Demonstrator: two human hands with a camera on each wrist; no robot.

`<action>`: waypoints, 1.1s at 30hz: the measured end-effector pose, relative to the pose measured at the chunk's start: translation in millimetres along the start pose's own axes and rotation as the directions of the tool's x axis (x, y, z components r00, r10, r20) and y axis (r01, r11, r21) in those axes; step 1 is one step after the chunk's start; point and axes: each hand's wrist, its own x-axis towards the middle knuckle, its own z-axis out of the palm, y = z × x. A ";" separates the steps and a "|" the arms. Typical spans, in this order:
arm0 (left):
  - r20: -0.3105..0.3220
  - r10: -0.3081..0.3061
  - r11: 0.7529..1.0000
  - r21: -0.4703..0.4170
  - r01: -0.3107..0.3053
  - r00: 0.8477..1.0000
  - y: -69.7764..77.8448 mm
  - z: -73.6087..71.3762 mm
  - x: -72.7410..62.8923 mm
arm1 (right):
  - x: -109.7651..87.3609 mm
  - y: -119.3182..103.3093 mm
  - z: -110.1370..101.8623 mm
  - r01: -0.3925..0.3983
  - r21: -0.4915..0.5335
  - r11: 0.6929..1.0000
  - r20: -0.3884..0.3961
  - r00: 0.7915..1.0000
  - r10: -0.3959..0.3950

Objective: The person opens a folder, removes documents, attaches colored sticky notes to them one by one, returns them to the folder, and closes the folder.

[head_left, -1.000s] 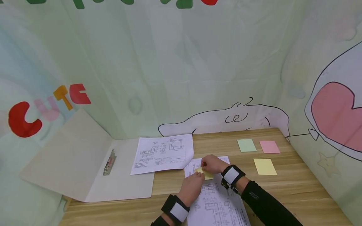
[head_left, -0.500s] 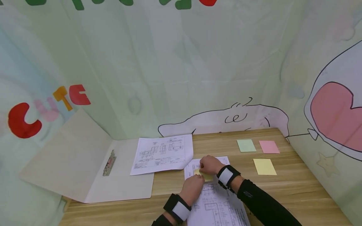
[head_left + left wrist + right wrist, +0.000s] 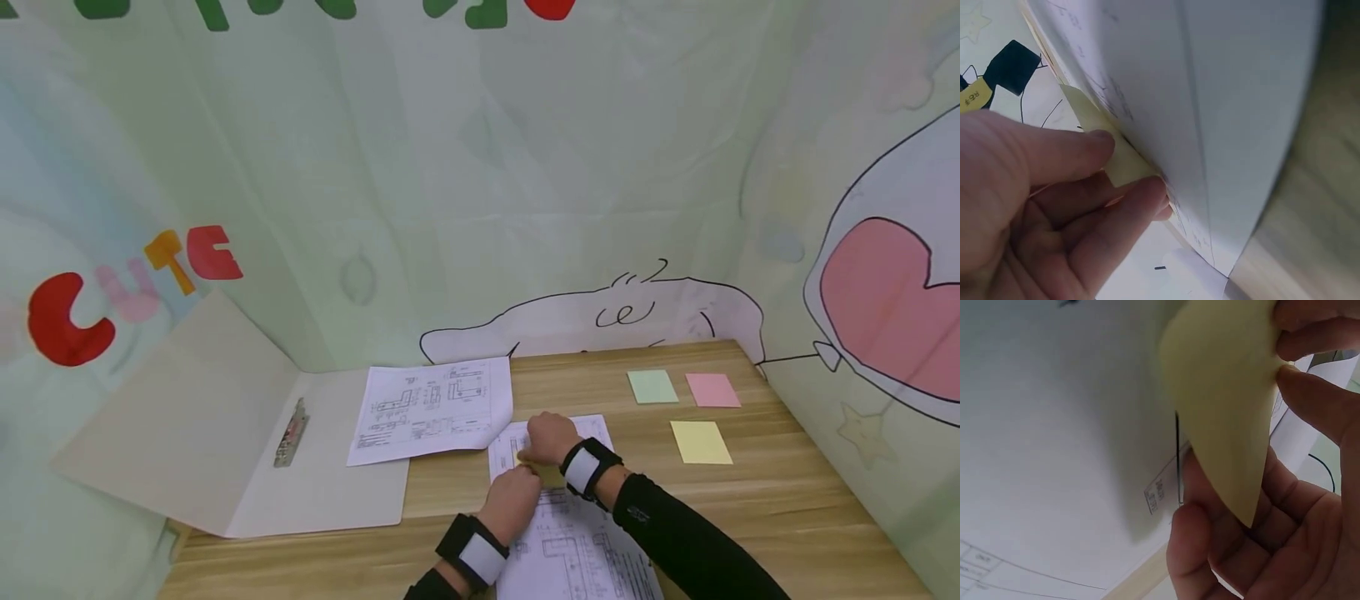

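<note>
A yellow sticky note [image 3: 1222, 394] is pinched between both hands over a printed technical drawing [image 3: 570, 550]. My left hand [image 3: 512, 502] pinches the note's edge between thumb and index finger, with the note's corner [image 3: 1129, 164] showing past them close to the sheet. From the right, my right hand [image 3: 551, 438] holds it with the thumb against one edge and the other fingers curled below, as the right wrist view shows. There the note bends in a curve. Only a sliver shows in the head view, as the hands cover most of it.
A second drawing sheet [image 3: 431, 408] lies over the right flap of an open folder [image 3: 330, 500] with a metal clip [image 3: 291, 433]. Green [image 3: 652, 387], pink [image 3: 712, 390] and yellow [image 3: 701, 442] sticky notes lie at the right of the wooden table [image 3: 787, 500]. A printed cloth backdrop [image 3: 480, 183] stands behind.
The right hand and forearm have shifted left and slightly nearer the left hand. Less of the held sticky note shows between them. The left hand has moved slightly toward me.
</note>
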 end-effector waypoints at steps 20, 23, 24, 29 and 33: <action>0.021 0.038 0.999 0.022 -0.038 0.999 0.1 -2.2 0.3 | 9.7 10.4 2.4 -0.110 0.055 0.992 0.052 0.993 0.108; 0.028 0.034 0.999 0.009 -0.034 0.999 0.2 -2.3 0.4 | 11.6 15.1 4.2 -0.124 0.073 0.990 0.071 0.990 0.119; 0.027 0.033 0.999 0.004 -0.033 0.999 0.1 -2.4 0.3 | 12.0 16.0 4.3 -0.128 0.083 0.988 0.074 0.990 0.122; 0.032 0.025 1.000 -0.006 -0.025 0.999 0.1 -2.8 -0.4 | 13.0 20.2 6.5 -0.142 0.129 0.981 0.091 0.987 0.131; 0.048 0.019 1.000 -0.001 -0.019 0.999 -0.1 -3.0 -0.9 | 12.5 24.0 6.1 -0.160 0.152 0.975 0.102 0.984 0.145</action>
